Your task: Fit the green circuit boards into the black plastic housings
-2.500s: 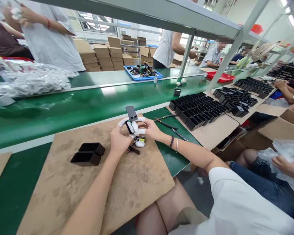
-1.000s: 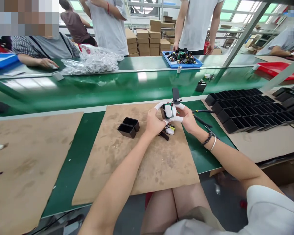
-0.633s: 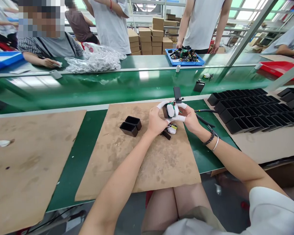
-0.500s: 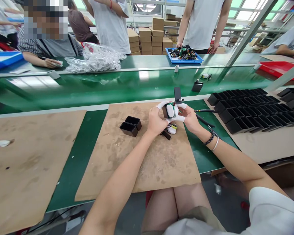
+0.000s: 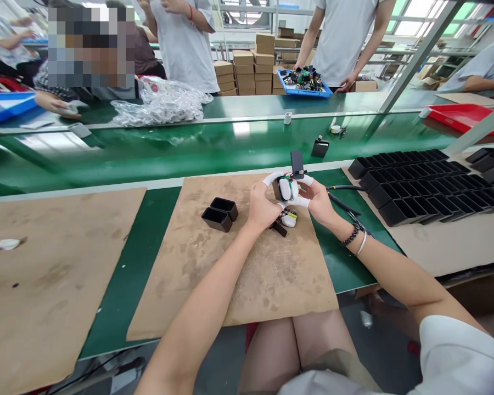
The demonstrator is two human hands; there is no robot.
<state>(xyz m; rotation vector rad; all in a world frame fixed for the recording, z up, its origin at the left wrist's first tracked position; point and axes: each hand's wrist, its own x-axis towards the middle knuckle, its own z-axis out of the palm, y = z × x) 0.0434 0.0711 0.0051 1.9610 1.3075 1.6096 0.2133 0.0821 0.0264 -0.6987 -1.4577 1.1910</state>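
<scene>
Above the cardboard sheet [image 5: 230, 274], my left hand [image 5: 262, 204] is closed around a small black plastic case [image 5: 277, 188]. My right hand [image 5: 319, 201] pinches a circuit board [image 5: 287, 189] with white pads, which sits at the case's mouth, partly inside it. A black plate [image 5: 297, 163] stands up from the board. White finger covers are on the fingertips of both hands. Below them lies a second circuit board [image 5: 288, 218] with white and yellow parts. Two open black cases [image 5: 217, 218] stand side by side to the left.
Rows of black cases [image 5: 420, 186] stand at right, beside cables and tweezers [image 5: 360, 220]. Across the green conveyor belt [image 5: 168, 148], a person holds a blue tray [image 5: 304, 90] of boards. A black part [image 5: 320, 147] rides the belt; clear plastic bags [image 5: 160, 101] lie beyond.
Parts on the belt have shifted left. The person opposite has moved the blue tray left and tilted it. My hands keep nearly the same place, with the board still at the case.
</scene>
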